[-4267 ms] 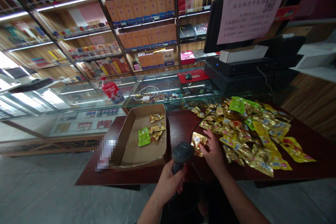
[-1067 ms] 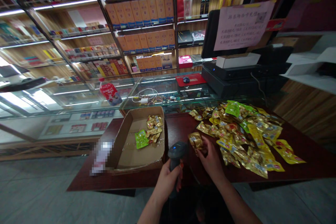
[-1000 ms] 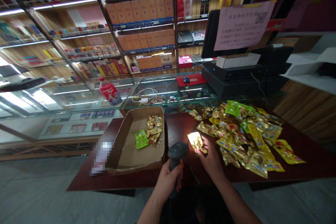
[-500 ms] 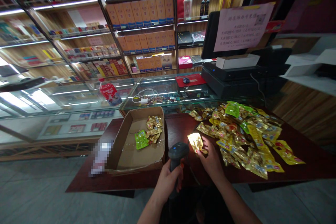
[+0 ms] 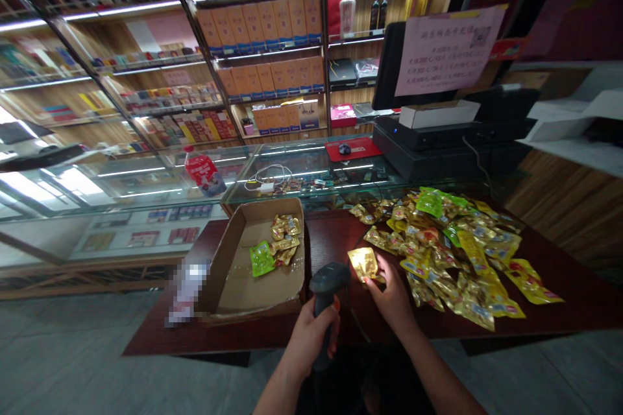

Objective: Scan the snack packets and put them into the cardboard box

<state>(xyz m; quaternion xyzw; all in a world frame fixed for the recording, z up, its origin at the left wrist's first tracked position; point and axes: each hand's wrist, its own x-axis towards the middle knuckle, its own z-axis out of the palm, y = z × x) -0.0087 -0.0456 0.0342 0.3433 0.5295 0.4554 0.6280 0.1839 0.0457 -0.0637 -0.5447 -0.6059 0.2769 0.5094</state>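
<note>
My left hand [image 5: 314,331] is wrapped round the handle of a dark barcode scanner [image 5: 329,277], its head turned toward my right hand. Between the thumb and fingers of my right hand [image 5: 389,295] is a gold foil snack packet [image 5: 363,264], lit brightly on its face. To the right of that hand lies a heaped pile of gold, yellow and green snack packets [image 5: 448,253]. On the left stands a shallow cardboard box [image 5: 238,288], holding a green packet [image 5: 262,258] and several gold packets [image 5: 286,227] near its right wall.
The dark red table [image 5: 331,233] meets a glass display counter [image 5: 311,165]. On the counter are a white cable [image 5: 270,175], a mouse [image 5: 344,149] on a red mat, and a red bottle [image 5: 202,172]. A monitor [image 5: 389,65] stands behind the pile.
The small blue light on top of the scanner has gone out. Both hands, the scanner and the gold packet have hardly moved.
</note>
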